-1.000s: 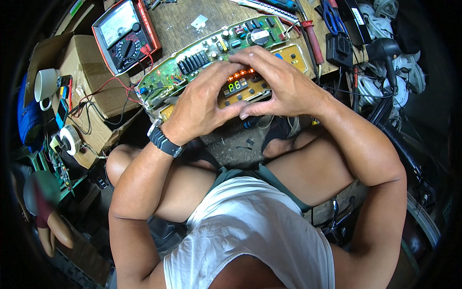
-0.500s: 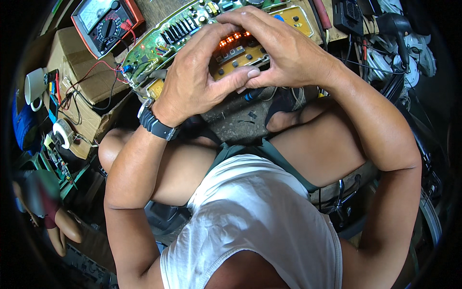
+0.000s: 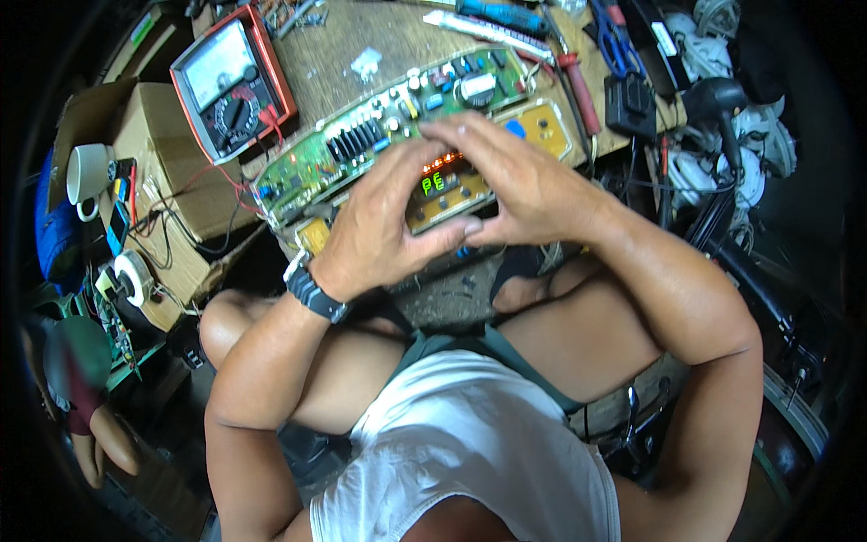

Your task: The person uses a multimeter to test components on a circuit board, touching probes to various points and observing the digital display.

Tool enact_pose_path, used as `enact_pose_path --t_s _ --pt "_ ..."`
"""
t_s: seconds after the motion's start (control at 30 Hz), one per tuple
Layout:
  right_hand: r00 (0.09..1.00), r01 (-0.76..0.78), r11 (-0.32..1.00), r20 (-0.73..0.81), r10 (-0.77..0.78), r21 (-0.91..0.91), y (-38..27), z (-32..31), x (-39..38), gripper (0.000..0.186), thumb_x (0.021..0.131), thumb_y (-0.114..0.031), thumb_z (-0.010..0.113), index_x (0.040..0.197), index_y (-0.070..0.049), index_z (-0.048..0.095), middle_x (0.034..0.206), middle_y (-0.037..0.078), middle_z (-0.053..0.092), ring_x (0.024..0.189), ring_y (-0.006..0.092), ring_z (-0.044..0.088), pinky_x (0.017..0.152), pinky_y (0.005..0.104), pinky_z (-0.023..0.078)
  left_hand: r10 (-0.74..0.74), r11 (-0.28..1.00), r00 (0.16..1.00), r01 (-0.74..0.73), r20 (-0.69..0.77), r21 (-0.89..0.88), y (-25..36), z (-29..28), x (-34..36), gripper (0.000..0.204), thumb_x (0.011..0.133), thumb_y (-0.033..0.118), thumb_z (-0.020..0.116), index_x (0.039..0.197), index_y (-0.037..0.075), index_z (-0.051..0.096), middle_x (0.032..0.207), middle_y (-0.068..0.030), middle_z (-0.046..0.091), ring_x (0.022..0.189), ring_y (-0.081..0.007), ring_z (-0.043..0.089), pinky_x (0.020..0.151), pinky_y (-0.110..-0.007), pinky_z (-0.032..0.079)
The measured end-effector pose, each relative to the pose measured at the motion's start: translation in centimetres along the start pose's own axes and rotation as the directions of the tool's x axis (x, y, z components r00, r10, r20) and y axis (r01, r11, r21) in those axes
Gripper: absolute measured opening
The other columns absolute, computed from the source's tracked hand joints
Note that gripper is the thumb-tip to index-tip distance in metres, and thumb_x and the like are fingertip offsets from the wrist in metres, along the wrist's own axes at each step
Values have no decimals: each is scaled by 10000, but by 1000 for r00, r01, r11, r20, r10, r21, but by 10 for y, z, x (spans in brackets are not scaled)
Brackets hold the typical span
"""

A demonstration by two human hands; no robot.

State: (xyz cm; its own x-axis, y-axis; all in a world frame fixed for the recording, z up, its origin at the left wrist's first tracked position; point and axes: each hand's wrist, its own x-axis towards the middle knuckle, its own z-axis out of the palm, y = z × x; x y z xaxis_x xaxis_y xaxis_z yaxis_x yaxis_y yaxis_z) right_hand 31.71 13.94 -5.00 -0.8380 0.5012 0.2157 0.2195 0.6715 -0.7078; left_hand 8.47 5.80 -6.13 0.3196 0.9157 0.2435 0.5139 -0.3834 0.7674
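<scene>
My left hand (image 3: 379,217) and my right hand (image 3: 528,194) arch over a tan display board (image 3: 544,128). Their fingertips meet above it, and the thumb tips come together near its lower edge. Thumbs and fingers stand apart, framing a lit display (image 3: 433,184) with green characters and a row of orange-red lights. Neither hand visibly grips anything, though parts of the board are hidden under them. Just beyond lies a long green circuit board (image 3: 312,172) carrying a black finned heat sink (image 3: 356,139) and many small components.
An analog multimeter (image 3: 226,90) in a red case stands at the upper left, its leads running toward the green board. Beside it is a cardboard box (image 3: 181,172) with a white mug (image 3: 88,172). Screwdrivers, a soldering iron (image 3: 578,95) and blue-handled scissors (image 3: 617,41) lie upper right. Another person (image 3: 86,388) is at far left.
The view has shifted, so more of the tabletop shows and the boards sit lower in the picture. Green characters now show on the display below the orange-red lights. Both hands keep their arched pose.
</scene>
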Motion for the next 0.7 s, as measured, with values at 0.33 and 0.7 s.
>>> enact_pose_path --t_s 0.33,0.7 --pt "996 -67 997 53 69 -39 -9 -8 4 1096 719 -278 1011 1600 -3 420 1506 242 542 1372 451 601 1126 501 548 -43 997 998 45 37 -55 3 -6 2 830 820 359 971 1466 -15 607 1419 -234 660 1329 -417 656 1151 -487 518" --pt "963 -254 964 75 260 -84 -8 -77 -3 581 875 -238 899 1380 -39 690 1254 182 718 1121 384 725 1003 474 586 12 1000 996 -13 87 12 3 -17 0 838 846 347 952 1510 5 574 1460 -231 650 1335 -428 652 1146 -482 526"
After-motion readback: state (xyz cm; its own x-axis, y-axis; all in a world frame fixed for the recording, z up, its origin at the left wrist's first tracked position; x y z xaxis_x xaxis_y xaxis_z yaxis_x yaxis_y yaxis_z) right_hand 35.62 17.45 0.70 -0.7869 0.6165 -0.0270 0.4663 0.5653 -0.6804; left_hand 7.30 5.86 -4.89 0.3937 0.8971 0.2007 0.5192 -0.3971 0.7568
